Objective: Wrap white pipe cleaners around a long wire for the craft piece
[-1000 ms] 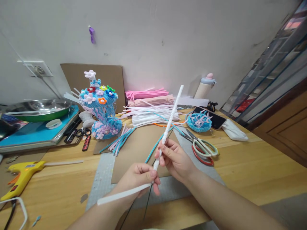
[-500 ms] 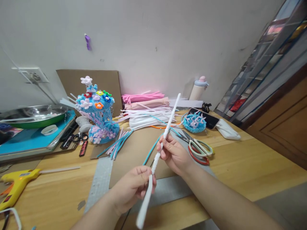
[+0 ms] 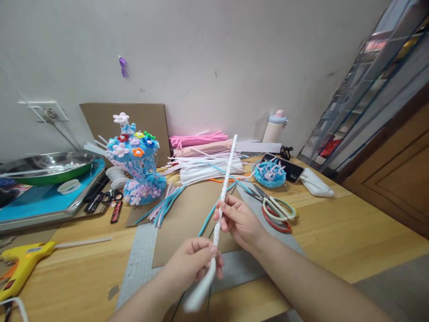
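Observation:
A long white twisted pipe-cleaner strand (image 3: pixel 229 172) runs between both hands, its thin upper end pointing up and away. My left hand (image 3: pixel 197 261) is closed round its lower part, thumb on top; below it the loose white end hangs toward me, blurred. Higher up, my right hand (image 3: pixel 234 219) pinches the strand between thumb and fingers. Under the hands lies a brown cardboard sheet (image 3: pixel 177 228) on a grey mat (image 3: pixel 134 259). A blue strand (image 3: pixel 208 220) lies on the cardboard beside the right hand.
A blue flowered sculpture (image 3: pixel 134 152) stands at left, a yellow glue gun (image 3: pixel 27 264) nearer me. Behind are pink bundles (image 3: pixel 197 139) and white bundles (image 3: pixel 208 171). Scissors (image 3: pixel 275 208), a round blue piece (image 3: pixel 270 173), a phone (image 3: pixel 295 170) and a bottle (image 3: pixel 274 127) are at right.
The strand's upper end has swung left and stands more upright. Its loose lower end has moved slightly left. Both hands keep their hold, and the view has shifted a little.

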The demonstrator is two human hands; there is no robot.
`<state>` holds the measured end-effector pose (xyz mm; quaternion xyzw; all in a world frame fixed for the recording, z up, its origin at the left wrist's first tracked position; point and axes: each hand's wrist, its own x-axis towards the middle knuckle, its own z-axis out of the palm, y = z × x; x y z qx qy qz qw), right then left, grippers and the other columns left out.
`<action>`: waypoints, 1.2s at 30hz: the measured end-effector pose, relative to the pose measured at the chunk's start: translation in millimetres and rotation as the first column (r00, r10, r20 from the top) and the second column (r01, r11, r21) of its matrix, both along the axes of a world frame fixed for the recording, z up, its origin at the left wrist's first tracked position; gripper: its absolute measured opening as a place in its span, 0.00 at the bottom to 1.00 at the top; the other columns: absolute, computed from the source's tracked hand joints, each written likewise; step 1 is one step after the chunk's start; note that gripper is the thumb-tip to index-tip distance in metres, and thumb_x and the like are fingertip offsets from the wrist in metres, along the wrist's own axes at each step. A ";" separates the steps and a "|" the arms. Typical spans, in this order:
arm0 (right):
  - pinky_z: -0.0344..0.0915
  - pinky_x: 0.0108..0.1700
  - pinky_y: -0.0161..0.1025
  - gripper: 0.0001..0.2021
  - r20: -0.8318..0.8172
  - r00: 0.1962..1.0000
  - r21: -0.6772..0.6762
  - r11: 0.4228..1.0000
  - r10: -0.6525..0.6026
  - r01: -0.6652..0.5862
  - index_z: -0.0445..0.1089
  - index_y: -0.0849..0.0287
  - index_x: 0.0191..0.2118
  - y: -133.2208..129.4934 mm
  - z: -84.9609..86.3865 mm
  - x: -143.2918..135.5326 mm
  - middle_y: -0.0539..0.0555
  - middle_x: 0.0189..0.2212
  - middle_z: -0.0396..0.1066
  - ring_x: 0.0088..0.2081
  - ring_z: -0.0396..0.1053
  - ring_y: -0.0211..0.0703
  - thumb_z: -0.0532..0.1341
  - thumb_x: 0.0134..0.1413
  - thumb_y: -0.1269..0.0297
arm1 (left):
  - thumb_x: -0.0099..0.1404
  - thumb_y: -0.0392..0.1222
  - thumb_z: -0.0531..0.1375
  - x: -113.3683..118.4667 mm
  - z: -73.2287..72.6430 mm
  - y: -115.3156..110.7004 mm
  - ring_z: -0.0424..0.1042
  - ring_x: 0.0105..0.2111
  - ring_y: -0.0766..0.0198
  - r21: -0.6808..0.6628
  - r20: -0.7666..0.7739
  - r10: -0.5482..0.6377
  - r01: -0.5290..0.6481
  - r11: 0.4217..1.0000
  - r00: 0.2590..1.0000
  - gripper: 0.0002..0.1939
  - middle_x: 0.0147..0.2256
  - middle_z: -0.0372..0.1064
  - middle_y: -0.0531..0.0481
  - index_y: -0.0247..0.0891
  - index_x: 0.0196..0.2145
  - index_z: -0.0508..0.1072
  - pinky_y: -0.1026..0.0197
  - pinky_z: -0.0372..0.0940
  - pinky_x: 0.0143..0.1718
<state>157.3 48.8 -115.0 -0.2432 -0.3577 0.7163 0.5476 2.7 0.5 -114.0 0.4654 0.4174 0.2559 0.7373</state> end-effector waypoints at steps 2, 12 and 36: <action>0.57 0.16 0.24 0.12 0.017 0.999 -0.006 0.999 0.042 -0.041 0.68 0.62 0.31 -2.5 -2.8 -3.1 0.50 0.21 0.73 0.14 0.62 0.27 0.68 0.48 0.60 | 0.55 0.58 0.62 -0.1 0.7 -0.3 0.52 0.14 0.76 -0.005 0.056 0.037 -0.037 0.999 0.998 0.22 0.24 0.72 0.49 0.34 0.32 0.73 0.69 0.43 0.16; 0.54 0.19 0.24 0.11 0.038 0.985 -0.093 0.982 0.171 -0.167 0.71 0.62 0.33 -6.7 -6.6 -5.0 0.50 0.28 0.74 0.17 0.60 0.25 0.67 0.49 0.60 | 0.58 0.49 0.63 -3.0 -0.7 2.8 0.48 0.12 0.80 -0.145 0.289 0.158 -0.120 0.982 0.944 0.15 0.24 0.70 0.51 0.31 0.32 0.73 0.70 0.36 0.14; 0.56 0.19 0.27 0.13 0.085 0.986 0.012 0.989 0.145 -0.146 0.67 0.61 0.33 -7.2 -9.4 -6.1 0.48 0.24 0.69 0.17 0.60 0.27 0.66 0.50 0.57 | 0.55 0.52 0.64 -1.0 0.4 2.5 0.49 0.11 0.79 -0.119 0.221 0.150 -0.126 0.985 0.964 0.17 0.20 0.69 0.52 0.32 0.30 0.74 0.70 0.38 0.12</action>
